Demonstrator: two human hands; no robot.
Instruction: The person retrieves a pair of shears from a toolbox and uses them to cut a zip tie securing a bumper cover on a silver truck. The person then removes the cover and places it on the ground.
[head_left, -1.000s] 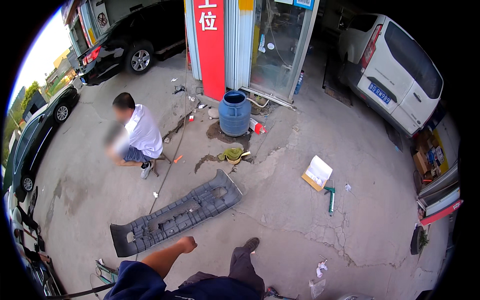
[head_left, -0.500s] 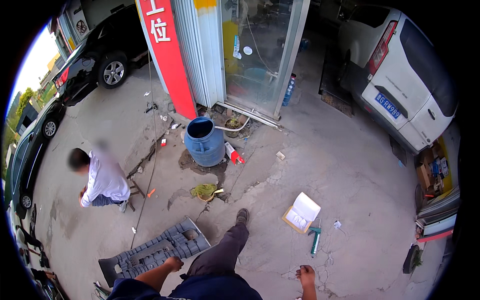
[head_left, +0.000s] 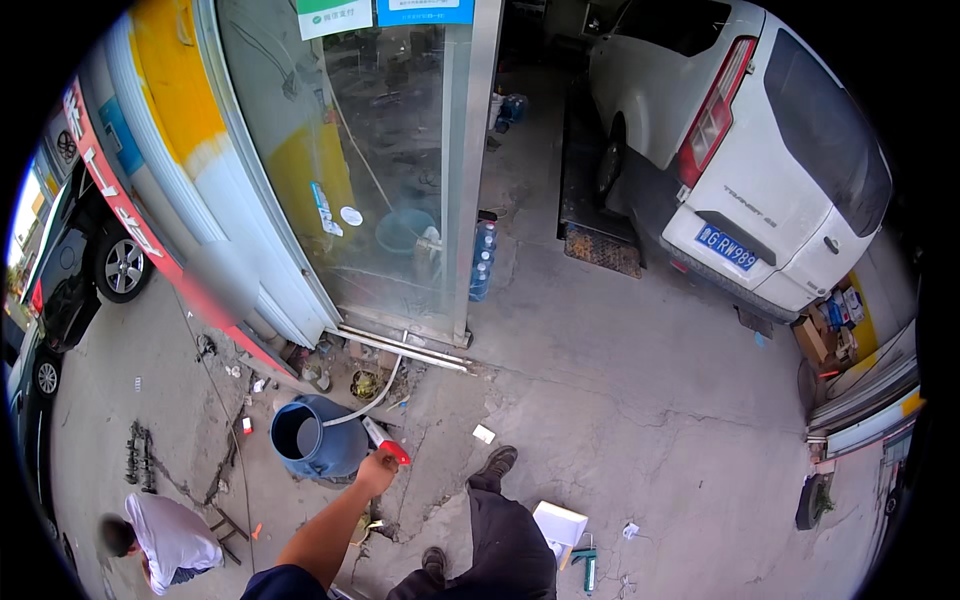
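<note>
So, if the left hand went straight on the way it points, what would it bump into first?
In the picture, the left hand lines up first with the red-and-white carton beside the blue barrel; depth is unclear, so it might pass above it.

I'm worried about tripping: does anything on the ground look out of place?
Yes: a green caulking gun lies on the concrete beside a white box, and a red-and-white carton lies by the blue barrel, near the left hand. Both seem left out.

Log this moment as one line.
left hand: overlaps red-and-white package, contact unclear | right hand: out of view | blue barrel: beside package | white van: upper right
</note>
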